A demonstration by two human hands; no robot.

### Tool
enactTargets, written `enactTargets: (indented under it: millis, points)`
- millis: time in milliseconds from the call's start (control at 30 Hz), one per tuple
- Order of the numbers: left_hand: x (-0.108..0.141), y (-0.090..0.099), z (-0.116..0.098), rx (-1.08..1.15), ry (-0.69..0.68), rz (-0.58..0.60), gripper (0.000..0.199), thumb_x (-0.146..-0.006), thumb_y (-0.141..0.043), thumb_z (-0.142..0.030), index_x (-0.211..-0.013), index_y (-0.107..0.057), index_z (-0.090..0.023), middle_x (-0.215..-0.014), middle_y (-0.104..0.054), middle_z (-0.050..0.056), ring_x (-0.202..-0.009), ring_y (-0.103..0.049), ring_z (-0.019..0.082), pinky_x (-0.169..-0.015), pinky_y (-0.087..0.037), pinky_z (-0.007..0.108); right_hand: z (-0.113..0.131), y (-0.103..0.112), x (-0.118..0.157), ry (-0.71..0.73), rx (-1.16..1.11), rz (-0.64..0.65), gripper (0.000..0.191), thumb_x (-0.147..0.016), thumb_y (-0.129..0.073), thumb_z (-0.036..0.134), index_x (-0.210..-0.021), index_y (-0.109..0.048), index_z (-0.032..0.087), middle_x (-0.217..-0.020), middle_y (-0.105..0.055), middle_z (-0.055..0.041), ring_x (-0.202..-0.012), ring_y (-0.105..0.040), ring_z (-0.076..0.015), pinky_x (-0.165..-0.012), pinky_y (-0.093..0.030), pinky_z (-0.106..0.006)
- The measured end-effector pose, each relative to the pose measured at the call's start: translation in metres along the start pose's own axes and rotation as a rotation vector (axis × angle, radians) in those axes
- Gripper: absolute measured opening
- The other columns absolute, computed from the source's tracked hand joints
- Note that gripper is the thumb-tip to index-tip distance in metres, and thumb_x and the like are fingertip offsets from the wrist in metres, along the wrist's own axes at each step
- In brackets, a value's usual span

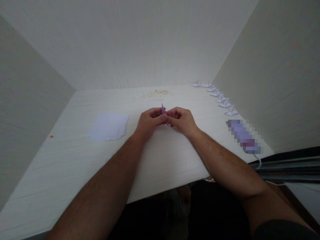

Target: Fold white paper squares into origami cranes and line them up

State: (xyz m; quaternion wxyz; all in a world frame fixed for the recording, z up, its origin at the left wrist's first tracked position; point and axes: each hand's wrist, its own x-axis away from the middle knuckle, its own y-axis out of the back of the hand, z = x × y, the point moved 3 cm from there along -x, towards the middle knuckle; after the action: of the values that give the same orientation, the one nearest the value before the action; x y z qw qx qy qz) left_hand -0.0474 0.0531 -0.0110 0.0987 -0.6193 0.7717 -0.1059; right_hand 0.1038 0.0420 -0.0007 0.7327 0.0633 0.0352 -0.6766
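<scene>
A small folded piece of paper (163, 108) is held upright above the middle of the white table, seen nearly edge-on. My left hand (151, 122) pinches it from the left, thumb in front. From the right, my right hand (182, 120) grips the same paper, its fingertips touching those of my left hand. Much of the paper is hidden behind the fingers. To the left of my hands lies a stack of white paper sheets (110, 126).
Several folded white paper figures (225, 104) line the table's back right edge. Nearer me is a blurred-out phone-like device (243, 136) with a cable (259, 162). Walls enclose the table (160, 166) at the back and both sides. A small orange spot (51, 136) is at the left.
</scene>
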Motion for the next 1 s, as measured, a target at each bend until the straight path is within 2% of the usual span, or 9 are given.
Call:
enactTargets:
  millis: [300, 433, 600, 700, 767, 900, 1000]
  points:
    - [0.0, 0.0, -0.001, 0.01, -0.01, -0.033, 0.043, -0.062, -0.091, -0.036, -0.097, -0.076, -0.015, -0.094, -0.077, 0.008, -0.084, -0.073, 0.02, -0.085, -0.061, 0.041, -0.002, 0.003, -0.002, 0.027, 0.05, -0.044, 0.028, -0.071, -0.079, 0.042, -0.084, -0.069, 0.019, -0.064, -0.067, 0.0012, -0.053, -0.058, -0.0105, -0.052, -0.049, -0.025]
    - [0.0, -0.001, -0.002, -0.013, -0.02, -0.04, 0.045, -0.062, -0.091, -0.036, -0.099, -0.076, -0.015, -0.097, -0.078, 0.009, -0.085, -0.073, 0.019, -0.086, -0.06, 0.04, -0.002, 0.006, 0.0, 0.147, 0.243, -0.133, 0.015, -0.081, -0.066, 0.03, -0.091, -0.069, 0.02, -0.071, -0.069, 0.0003, -0.059, -0.059, -0.0113, -0.057, -0.047, -0.026]
    - [0.0, -0.002, -0.002, -0.121, -0.029, -0.07, 0.049, -0.062, -0.091, -0.035, -0.103, -0.076, -0.014, -0.094, -0.078, 0.008, -0.08, -0.071, 0.016, -0.083, -0.059, 0.035, 0.006, 0.01, 0.006, 0.266, 0.53, -0.245, 0.011, -0.081, -0.061, 0.02, -0.091, -0.061, 0.023, -0.068, -0.065, 0.0034, -0.056, -0.054, -0.0111, -0.057, -0.041, -0.027]
    - [-0.001, -0.002, -0.001, -0.149, -0.041, -0.088, 0.05, -0.061, -0.091, -0.035, -0.105, -0.076, -0.015, -0.094, -0.077, 0.008, -0.08, -0.07, 0.015, -0.084, -0.058, 0.034, 0.007, 0.011, 0.005, 0.319, 0.586, -0.221, 0.006, -0.084, -0.058, 0.021, -0.088, -0.061, 0.024, -0.078, -0.069, 0.0009, -0.063, -0.057, -0.0126, -0.062, -0.045, -0.028]
    - [-0.001, -0.002, 0.0, -0.126, -0.042, -0.09, 0.051, -0.061, -0.091, -0.037, -0.105, -0.076, -0.015, -0.093, -0.077, 0.007, -0.08, -0.07, 0.015, -0.085, -0.059, 0.035, 0.005, 0.011, 0.003, 0.38, 0.623, -0.174, 0.01, -0.085, -0.056, 0.019, -0.083, -0.064, 0.024, -0.083, -0.071, -0.0013, -0.073, -0.062, -0.0152, -0.07, -0.048, -0.031]
    - [-0.002, -0.001, 0.002, 0.021, -0.013, -0.097, 0.038, -0.072, -0.081, -0.044, -0.097, -0.075, -0.016, -0.094, -0.076, 0.007, -0.084, -0.072, 0.017, -0.088, -0.059, 0.039, 0.0, 0.01, 0.0, 0.403, 0.535, -0.159, 0.019, -0.083, -0.055, 0.017, -0.085, -0.072, 0.025, -0.098, -0.075, -0.0039, -0.092, -0.067, -0.02, -0.084, -0.053, -0.036]
    - [-0.003, 0.001, 0.003, 0.093, -0.018, -0.139, 0.025, -0.075, -0.078, -0.034, -0.092, -0.075, -0.016, -0.095, -0.075, 0.007, -0.088, -0.072, 0.017, -0.092, -0.059, 0.04, 0.001, 0.007, 0.001, 0.331, 0.392, -0.122, 0.021, -0.08, -0.058, 0.018, -0.09, -0.074, 0.026, -0.11, -0.075, -0.0042, -0.101, -0.068, -0.0215, -0.081, -0.055, -0.036]
